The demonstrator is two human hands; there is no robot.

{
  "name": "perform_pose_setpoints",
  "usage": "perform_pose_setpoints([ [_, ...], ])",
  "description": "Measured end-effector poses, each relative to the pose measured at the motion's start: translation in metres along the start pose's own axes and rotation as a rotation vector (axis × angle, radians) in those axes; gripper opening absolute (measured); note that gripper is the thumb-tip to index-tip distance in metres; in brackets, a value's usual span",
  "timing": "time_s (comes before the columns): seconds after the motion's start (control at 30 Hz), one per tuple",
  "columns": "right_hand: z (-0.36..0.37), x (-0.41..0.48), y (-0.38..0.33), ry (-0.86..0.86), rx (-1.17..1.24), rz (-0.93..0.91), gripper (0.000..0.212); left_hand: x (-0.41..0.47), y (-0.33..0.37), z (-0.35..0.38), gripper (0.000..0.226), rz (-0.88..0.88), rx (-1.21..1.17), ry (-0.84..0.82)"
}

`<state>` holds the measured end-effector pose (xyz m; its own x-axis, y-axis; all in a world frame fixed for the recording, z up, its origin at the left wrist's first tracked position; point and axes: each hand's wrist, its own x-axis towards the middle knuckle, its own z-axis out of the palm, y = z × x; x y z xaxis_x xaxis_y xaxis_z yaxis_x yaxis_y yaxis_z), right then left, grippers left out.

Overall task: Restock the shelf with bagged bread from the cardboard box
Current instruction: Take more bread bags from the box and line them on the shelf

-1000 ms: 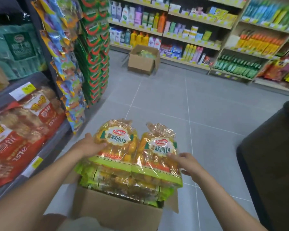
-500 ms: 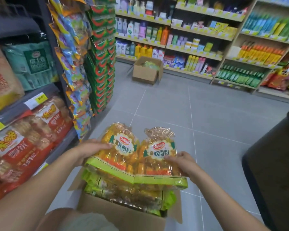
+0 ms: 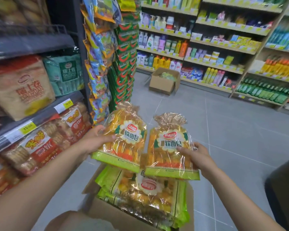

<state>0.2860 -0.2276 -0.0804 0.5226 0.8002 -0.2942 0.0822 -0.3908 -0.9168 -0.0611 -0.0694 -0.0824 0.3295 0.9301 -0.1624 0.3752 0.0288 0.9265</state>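
Note:
My left hand (image 3: pixel 97 139) grips the left edge of one yellow-and-green bread bag (image 3: pixel 123 139), held up above the box. My right hand (image 3: pixel 196 154) grips the right side of a second bread bag (image 3: pixel 169 147) next to it. Below them stands the open cardboard box (image 3: pixel 110 212), with several more bread bags (image 3: pixel 145 189) stacked inside. The dark shelf (image 3: pixel 40 115) at the left carries packets of rice crackers and larger bags.
Hanging strips of snack packets (image 3: pixel 110 60) stand at the shelf's end. Another open cardboard box (image 3: pixel 164 81) sits on the grey tile floor ahead. Shelves of bottles (image 3: pixel 207 47) line the far wall. A dark object (image 3: pixel 285 189) is at the right edge.
Both bags have come up out of the box and apart from each other. The left one has moved up and toward the shelf. More of the bags in the box now show.

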Motion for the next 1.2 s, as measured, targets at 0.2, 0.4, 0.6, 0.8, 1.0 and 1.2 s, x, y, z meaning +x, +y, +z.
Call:
perform_pose_setpoints([
  [0.2,0.021,0.012,-0.051,-0.010,0.102,-0.218,0.056,-0.015,0.029,-0.040,0.065,0.139,-0.137,0.150],
  [0.4,0.044,0.016,-0.109,-0.036,0.167,-0.422,0.046,-0.037,0.062,-0.083,0.040,0.286,-0.134,0.316],
  [0.6,0.090,0.015,-0.173,-0.132,0.218,-0.574,0.048,-0.071,0.090,-0.143,0.044,0.423,-0.169,0.458],
  [0.8,0.161,0.000,-0.232,-0.310,0.234,-0.704,0.060,-0.122,0.104,-0.211,0.032,0.507,-0.156,0.672],
  [1.0,0.237,-0.035,-0.280,-0.453,0.253,-0.826,0.074,-0.193,0.105,-0.273,0.030,0.552,-0.109,0.866],
  [1.2,0.306,-0.083,-0.313,-0.646,0.284,-0.907,0.074,-0.277,0.097,-0.315,0.037,0.524,-0.078,1.024],
])
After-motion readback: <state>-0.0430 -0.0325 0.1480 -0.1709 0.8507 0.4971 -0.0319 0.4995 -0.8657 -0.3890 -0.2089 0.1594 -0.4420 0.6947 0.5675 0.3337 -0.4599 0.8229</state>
